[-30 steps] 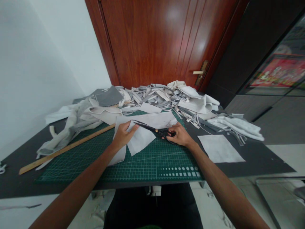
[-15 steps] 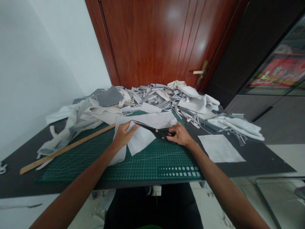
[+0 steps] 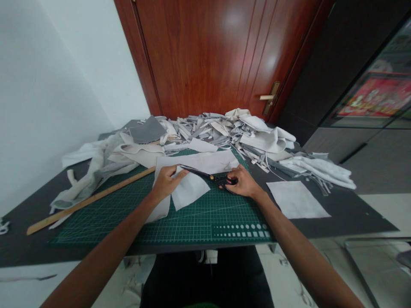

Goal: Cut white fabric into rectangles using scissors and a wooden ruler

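My right hand (image 3: 243, 181) is closed round the handles of black scissors (image 3: 213, 176), whose blades point left. The blade tips lie at the white fabric (image 3: 199, 161), close to the fingers of my left hand (image 3: 167, 181). That hand pinches the fabric between thumb and fingers. A flap of the fabric (image 3: 190, 191) hangs toward me below the blades, and another part runs down under my left wrist. All of this rests on a green cutting mat (image 3: 192, 226) with a printed grid.
A wooden ruler (image 3: 93, 199) slants across the mat's left side. Fabric scraps (image 3: 205, 126) are heaped along the back by the door. Crumpled cloth (image 3: 96, 167) lies at left. A white fabric square (image 3: 297, 199) sits on the dark table (image 3: 346, 218) at right.
The scissors' handles have shifted slightly and the blades look closer together. My left hand still pinches the fabric in nearly the same place.
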Demonstrator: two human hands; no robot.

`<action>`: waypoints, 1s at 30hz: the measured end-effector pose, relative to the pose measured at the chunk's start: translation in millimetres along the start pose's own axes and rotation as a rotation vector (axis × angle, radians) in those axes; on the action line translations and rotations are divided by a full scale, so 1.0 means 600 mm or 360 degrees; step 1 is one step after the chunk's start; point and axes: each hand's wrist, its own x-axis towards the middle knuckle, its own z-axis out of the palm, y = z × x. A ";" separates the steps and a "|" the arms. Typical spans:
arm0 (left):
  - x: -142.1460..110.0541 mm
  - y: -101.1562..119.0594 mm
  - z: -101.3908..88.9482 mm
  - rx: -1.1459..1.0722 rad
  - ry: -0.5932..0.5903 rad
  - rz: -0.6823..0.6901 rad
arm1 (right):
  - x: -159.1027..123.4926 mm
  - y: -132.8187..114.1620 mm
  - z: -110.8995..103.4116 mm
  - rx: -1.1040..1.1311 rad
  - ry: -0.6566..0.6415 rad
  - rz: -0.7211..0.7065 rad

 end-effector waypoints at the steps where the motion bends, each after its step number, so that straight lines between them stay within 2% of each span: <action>1: 0.000 -0.002 0.000 0.0015 -0.0014 0.0012 | 0.000 -0.002 -0.001 0.0003 -0.0005 -0.0004; 8: -0.005 -0.020 0.005 0.0033 -0.0136 0.0089 | 0.000 -0.012 -0.004 -0.0034 -0.0023 -0.0023; 14: -0.005 -0.023 0.003 0.0075 -0.0199 0.0049 | 0.001 -0.006 -0.003 -0.0040 -0.0062 -0.0054; 21: -0.005 -0.032 0.005 0.0119 -0.0144 0.0041 | 0.003 0.000 -0.003 -0.0024 -0.0062 -0.0043; 30: -0.002 -0.021 0.008 0.0051 -0.0103 0.0071 | 0.003 -0.002 -0.003 -0.0014 -0.0044 -0.0022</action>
